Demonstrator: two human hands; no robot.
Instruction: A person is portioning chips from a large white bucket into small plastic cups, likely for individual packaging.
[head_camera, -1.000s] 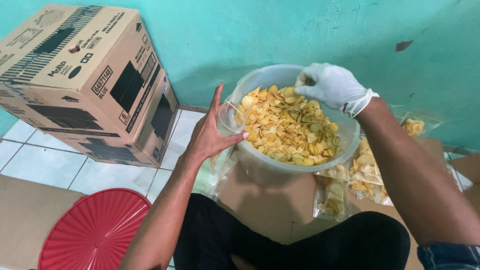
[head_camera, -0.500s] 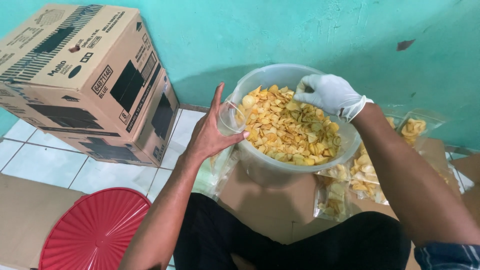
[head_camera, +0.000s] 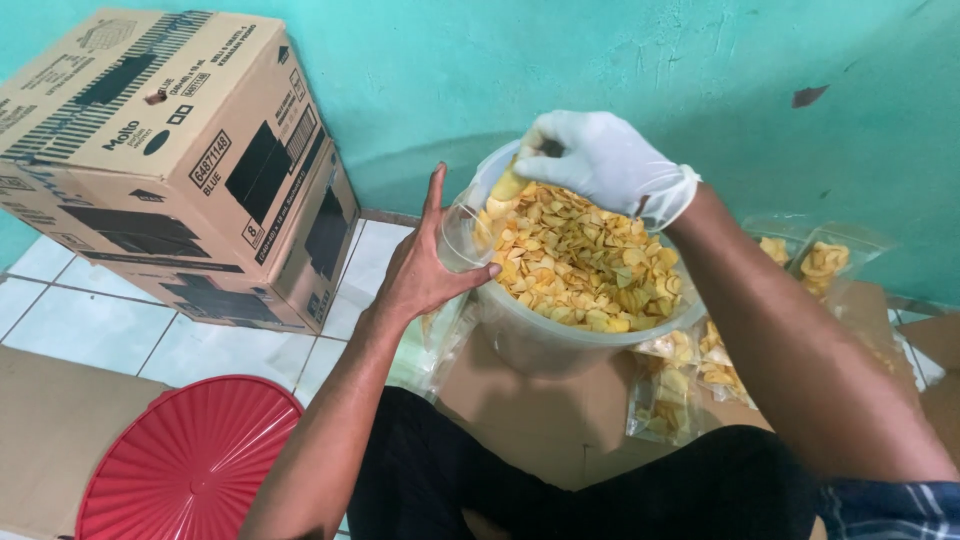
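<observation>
A translucent plastic tub (head_camera: 540, 345) full of yellow chips (head_camera: 585, 265) stands in front of me. My right hand (head_camera: 600, 160), in a white glove, hovers over the tub's far left rim with a few chips pinched in its fingers. My bare left hand (head_camera: 425, 265) holds a clear plastic bag (head_camera: 463, 238) open against the tub's left side. The gloved hand is just above and right of the bag's mouth.
A large cardboard box (head_camera: 170, 160) leans against the teal wall at left. A round red lid (head_camera: 190, 465) lies on flat cardboard at bottom left. Several filled clear chip bags (head_camera: 700, 365) lie right of the tub. White tiles (head_camera: 90, 320) cover the floor.
My gloved right hand has moved left across the tub from its right rim to the far left rim, now pinching chips near the bag. The left hand has stayed put.
</observation>
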